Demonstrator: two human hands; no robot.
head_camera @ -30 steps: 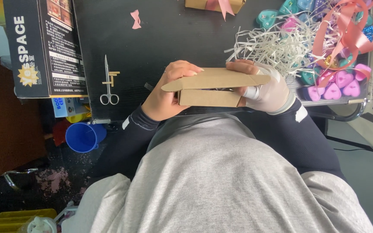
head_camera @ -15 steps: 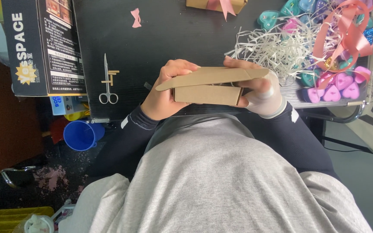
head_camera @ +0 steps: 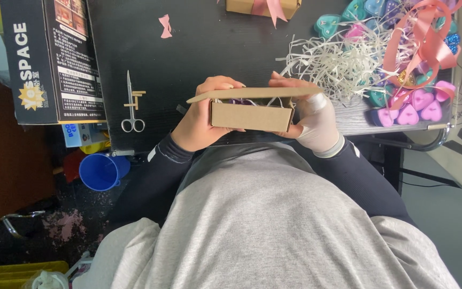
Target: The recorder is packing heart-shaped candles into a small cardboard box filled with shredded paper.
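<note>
Grey sweatshirt, dark long sleeves, white-bandaged right hand [head_camera: 316, 126].

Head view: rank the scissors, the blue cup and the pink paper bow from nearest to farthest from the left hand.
From the left hand, which holds the cardboard box:
1. Scissors, just to its left on the black table.
2. Blue cup, lower left, off the table edge.
3. Pink paper bow, at the table's far side.

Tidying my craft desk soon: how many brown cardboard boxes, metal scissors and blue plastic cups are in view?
Brown cardboard boxes: 2 (held box, ribboned box)
Metal scissors: 1
Blue plastic cup: 1
Total: 4
</note>
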